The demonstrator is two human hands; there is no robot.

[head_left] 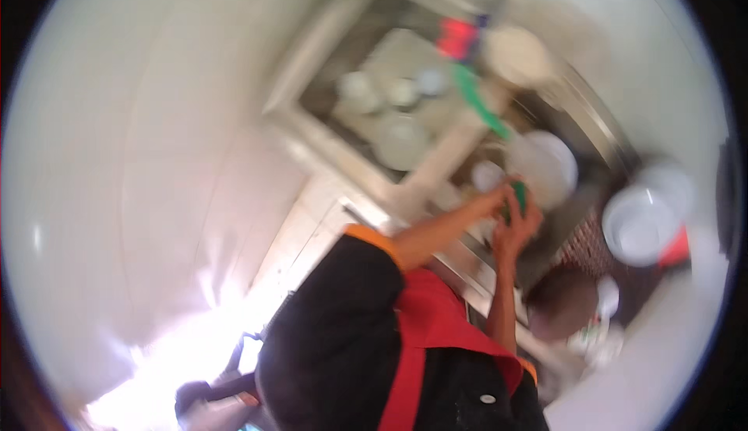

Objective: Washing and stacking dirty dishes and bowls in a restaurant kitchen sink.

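A small green thing, probably a scouring sponge [518,196], sits between both hands at about three o'clock of centre, over a sink. It looks soft and light, likely wet and slippery, so pinching its short edges would suit. The right hand [516,232] has its fingers curled shut around it from below; the left hand [492,197] closes on its near end. A white plate [549,162] lies just beyond at one o'clock, white bowls [647,217] well apart at three o'clock on the surface.
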